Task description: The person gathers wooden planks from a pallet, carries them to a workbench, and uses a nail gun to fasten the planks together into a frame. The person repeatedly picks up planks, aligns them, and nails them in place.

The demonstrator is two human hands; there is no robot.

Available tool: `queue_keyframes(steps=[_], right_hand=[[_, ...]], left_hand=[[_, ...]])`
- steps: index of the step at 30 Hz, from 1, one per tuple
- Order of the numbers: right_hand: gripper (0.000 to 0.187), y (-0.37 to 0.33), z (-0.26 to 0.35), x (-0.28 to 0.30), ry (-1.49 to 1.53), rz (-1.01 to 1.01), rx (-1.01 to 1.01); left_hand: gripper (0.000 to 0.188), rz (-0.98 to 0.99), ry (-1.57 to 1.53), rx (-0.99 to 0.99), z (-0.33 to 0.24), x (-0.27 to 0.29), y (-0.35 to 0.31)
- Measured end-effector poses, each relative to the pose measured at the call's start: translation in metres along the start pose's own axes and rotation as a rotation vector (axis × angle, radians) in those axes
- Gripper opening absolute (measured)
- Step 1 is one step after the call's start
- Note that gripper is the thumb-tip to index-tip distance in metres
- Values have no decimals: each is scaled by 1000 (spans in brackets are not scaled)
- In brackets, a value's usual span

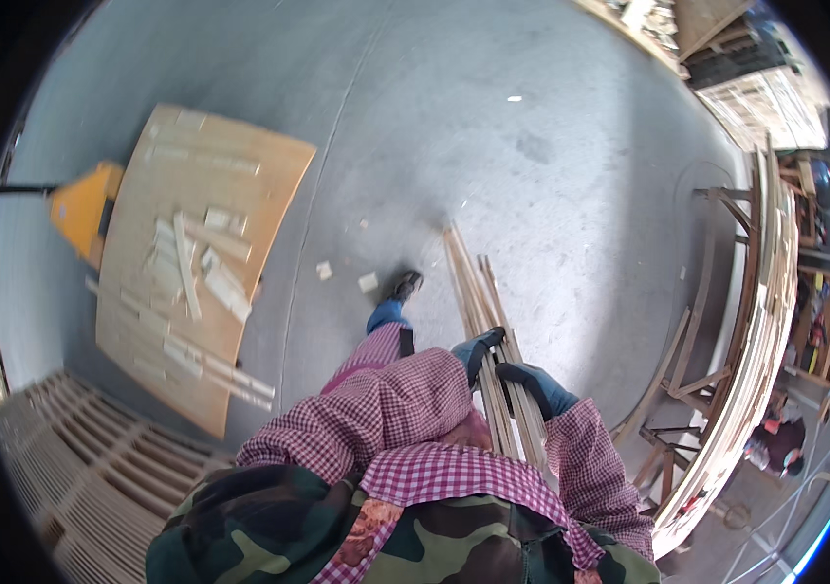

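Observation:
A bundle of long, thin wooden strips [473, 297] runs from the floor side up toward my body, in front of me and right of my middle. Around its left side my gloved left hand [478, 352] is closed. A little nearer to me, my gloved right hand [538, 386] grips the bundle from the right. Both gloves are blue-grey with dark finger parts. Their far ends spread apart slightly, and the near ends reach down beside my checked apron [463, 477].
Left stands a wooden board [201, 165] with loose wood offcuts [225, 282] on it, beside a yellow pallet truck part [87, 209]. A slatted wood stack [74, 438] fills the lower left. Along the right runs a rack of long boards [760, 321]; a person [775, 443] is beyond it. Wood scraps [367, 282] lie on the floor.

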State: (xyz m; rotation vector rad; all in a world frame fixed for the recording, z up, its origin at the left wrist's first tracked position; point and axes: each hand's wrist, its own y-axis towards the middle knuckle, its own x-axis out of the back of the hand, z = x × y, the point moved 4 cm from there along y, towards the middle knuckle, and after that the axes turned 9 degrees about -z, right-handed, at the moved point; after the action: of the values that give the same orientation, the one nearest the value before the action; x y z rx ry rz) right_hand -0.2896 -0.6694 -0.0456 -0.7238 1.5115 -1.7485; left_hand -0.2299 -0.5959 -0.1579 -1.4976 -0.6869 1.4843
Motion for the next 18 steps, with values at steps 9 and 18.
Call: queue_keyframes(steps=[9,18], right_hand=[[81,-2,29,81,-113,-133,225],[97,-3,-2,215,209,-291,401]], left_hand=[[37,103,185,46,-30,-74,52],[41,225,378,199,24,-213,112]])
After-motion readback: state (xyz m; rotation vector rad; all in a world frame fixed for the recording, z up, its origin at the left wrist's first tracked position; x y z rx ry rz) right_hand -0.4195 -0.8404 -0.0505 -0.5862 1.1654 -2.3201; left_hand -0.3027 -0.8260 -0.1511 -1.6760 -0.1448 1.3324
